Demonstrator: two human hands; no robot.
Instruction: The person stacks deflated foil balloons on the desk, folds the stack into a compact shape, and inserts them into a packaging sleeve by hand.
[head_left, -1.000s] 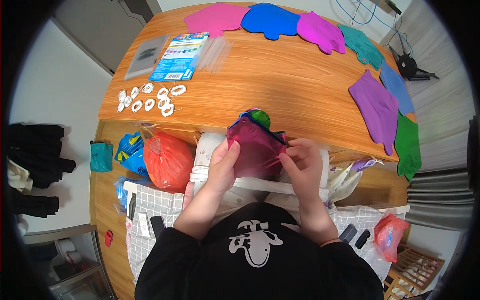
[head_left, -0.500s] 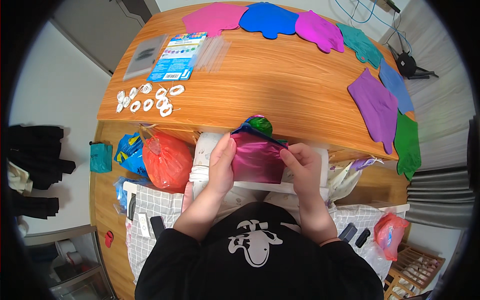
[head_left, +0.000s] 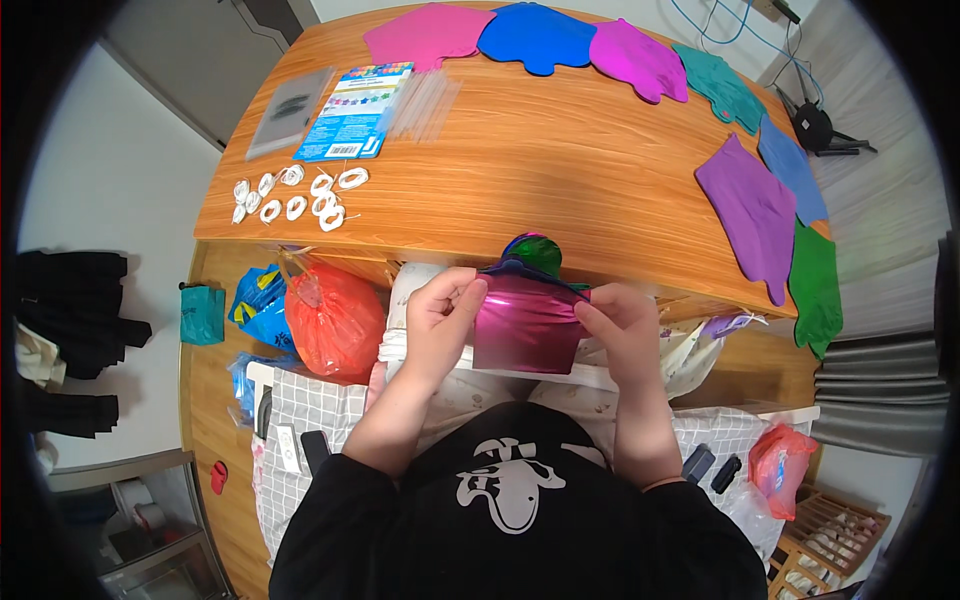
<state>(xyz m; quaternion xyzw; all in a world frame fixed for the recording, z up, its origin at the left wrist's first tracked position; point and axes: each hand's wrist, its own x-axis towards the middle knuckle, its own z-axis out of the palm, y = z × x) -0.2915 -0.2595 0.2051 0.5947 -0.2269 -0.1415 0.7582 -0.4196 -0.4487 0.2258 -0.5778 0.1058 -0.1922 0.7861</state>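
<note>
A shiny magenta foil balloon point(head_left: 528, 325), flat and folded, hangs between my hands just in front of the table edge. My left hand point(head_left: 444, 318) pinches its upper left corner between thumb and fingers. At the upper right corner, my right hand point(head_left: 618, 322) grips it the same way. Behind the magenta sheet, blue foil and a rounded green foil part point(head_left: 538, 254) stick up over the table's edge. Whether these are separate layers or one piece, I cannot tell.
Flat coloured foil shapes, such as a blue one point(head_left: 538, 40) and a purple one point(head_left: 745, 210), line the wooden table's point(head_left: 540, 150) far and right edges. White string coils point(head_left: 296, 209), a blue package card point(head_left: 352, 115) and clear straws point(head_left: 425, 108) lie left. A red bag point(head_left: 335, 325) hangs below.
Both hands have shifted slightly right and spread a little farther apart, drawing the magenta foil balloon flatter and smoother. The green foil part behind it has moved right with them.
</note>
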